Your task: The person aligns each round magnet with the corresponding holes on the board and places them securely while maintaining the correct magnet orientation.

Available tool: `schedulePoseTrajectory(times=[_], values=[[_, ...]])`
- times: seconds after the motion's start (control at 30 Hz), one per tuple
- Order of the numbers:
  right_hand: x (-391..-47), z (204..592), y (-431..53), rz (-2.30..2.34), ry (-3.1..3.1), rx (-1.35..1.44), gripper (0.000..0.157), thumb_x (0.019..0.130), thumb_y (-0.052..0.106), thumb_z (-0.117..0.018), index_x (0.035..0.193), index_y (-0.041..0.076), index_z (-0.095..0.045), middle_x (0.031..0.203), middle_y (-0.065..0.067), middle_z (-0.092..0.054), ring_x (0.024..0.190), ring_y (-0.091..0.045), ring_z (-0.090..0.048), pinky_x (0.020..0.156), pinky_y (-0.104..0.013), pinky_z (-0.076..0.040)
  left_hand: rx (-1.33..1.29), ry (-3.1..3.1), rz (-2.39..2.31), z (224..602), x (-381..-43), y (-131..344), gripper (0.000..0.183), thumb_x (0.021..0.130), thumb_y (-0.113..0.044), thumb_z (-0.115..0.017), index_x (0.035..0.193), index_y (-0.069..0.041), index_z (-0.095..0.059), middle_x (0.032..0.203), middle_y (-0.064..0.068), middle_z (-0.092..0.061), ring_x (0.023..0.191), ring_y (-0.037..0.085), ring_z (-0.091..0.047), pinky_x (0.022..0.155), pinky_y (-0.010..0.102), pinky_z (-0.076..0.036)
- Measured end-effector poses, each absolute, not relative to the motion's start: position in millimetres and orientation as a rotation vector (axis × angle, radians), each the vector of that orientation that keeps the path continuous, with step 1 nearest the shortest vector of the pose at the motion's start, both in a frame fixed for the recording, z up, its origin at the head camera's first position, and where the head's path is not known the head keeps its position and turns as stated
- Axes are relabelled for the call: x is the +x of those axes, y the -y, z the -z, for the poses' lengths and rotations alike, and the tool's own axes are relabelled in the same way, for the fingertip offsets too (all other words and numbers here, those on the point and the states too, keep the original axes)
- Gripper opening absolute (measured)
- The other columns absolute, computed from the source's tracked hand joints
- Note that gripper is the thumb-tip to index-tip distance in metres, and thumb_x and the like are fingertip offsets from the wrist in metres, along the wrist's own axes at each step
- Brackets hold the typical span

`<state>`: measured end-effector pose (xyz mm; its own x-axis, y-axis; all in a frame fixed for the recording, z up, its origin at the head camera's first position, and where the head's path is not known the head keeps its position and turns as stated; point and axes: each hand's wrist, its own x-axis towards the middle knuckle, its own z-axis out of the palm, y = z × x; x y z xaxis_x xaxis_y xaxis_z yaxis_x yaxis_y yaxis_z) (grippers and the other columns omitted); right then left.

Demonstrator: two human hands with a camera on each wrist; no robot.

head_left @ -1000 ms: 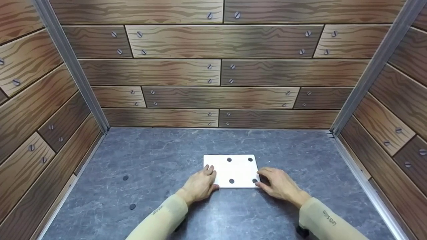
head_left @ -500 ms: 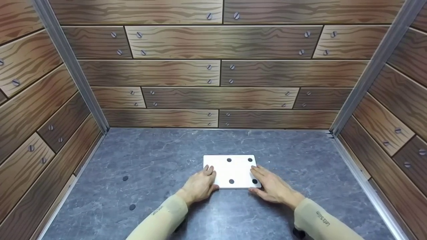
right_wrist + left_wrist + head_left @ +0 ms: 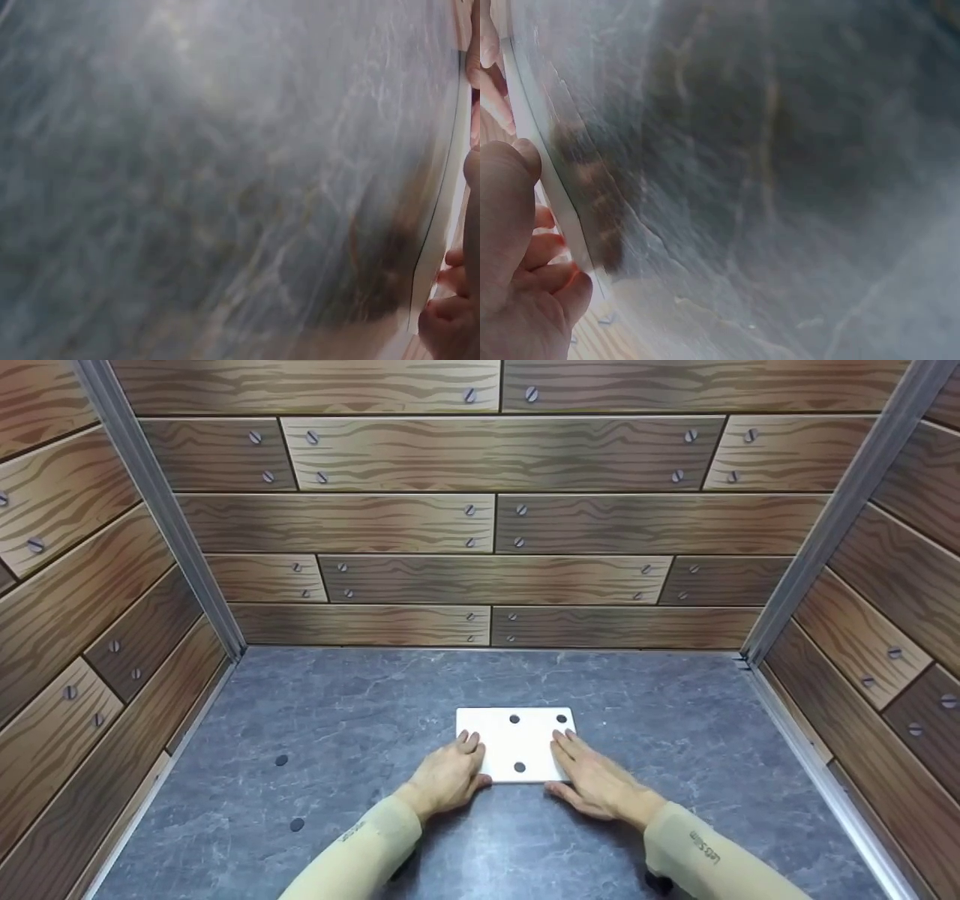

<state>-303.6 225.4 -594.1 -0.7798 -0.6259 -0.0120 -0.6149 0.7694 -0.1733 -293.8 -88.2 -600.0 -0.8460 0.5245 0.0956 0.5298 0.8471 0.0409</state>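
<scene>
A thin white rectangular board lies flat on the grey marbled surface, with black round spots on it. Whether these are discs, stickers or holes I cannot tell. My left hand holds the board's left end, fingertips over the top and thumb at the near edge. In the left wrist view its thumb touches the board's edge, with the other fingers bent beyond it. My right hand rests on the board's right end, fingers fairly straight across the top and thumb along the near edge. It hides the near right corner.
Two black round spots, one farther back and one nearer, show on the grey surface at left. Walls with a wood-plank print enclose the back and both sides, joined by metal corner rails.
My right hand has slid left from the board's right edge onto its top, its fingers straightening and covering the near right spot. The left hand and board stay nearly still.
</scene>
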Motion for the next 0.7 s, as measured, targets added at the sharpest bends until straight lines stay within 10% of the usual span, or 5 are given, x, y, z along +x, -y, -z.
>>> schedulePoseTrajectory(times=[0.7], values=[[-303.0, 595.1, -216.8, 0.073, -2.901, -1.039, 0.070, 0.121, 0.038, -0.041, 0.169, -0.012, -0.035, 0.181, -0.034, -0.031, 0.170, -0.052, -0.033, 0.141, -0.059, -0.034, -0.880, 2.959, 0.263, 594.7, -292.5, 112.3, 0.041, 0.112, -0.038, -0.066, 0.138, -0.006, -0.069, 0.162, 0.021, -0.064, 0.152, 0.047, -0.062, 0.126, 0.056, -0.055]])
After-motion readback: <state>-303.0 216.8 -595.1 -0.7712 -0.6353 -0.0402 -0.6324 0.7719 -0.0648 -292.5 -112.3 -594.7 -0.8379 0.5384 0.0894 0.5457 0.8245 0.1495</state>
